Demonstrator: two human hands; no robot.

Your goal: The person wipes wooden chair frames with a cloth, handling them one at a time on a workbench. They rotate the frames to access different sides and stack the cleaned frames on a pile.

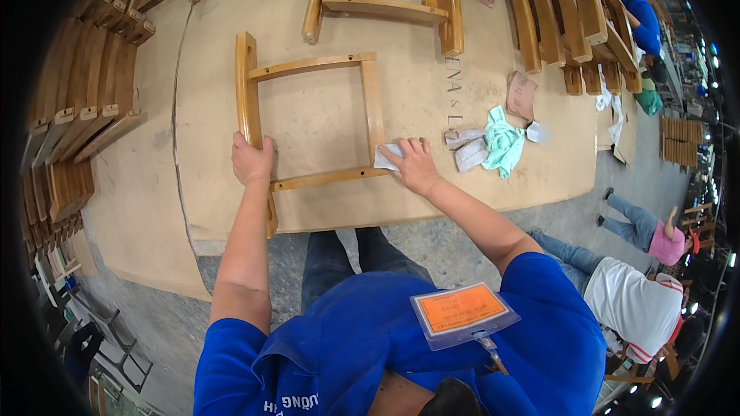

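Observation:
A wooden frame (320,62) with a honey-brown finish lies on the cardboard-covered table (204,108) before me. Its longer left post reaches the table's near edge. My left hand (253,158) is wrapped around that post near its lower end. At the frame's near right corner, my right hand (417,167) presses a small pale sheet, apparently sandpaper (388,156), against the wood. Right of that hand lie a mint-green cloth (504,142), grey folded pieces (469,154) and a brown sheet of paper (522,95).
Another wooden frame (385,6) lies at the far side of the table. Stacked wooden parts stand at left (85,100) and far right (566,8). Several people are beyond the table at right, one in a white shirt (632,300).

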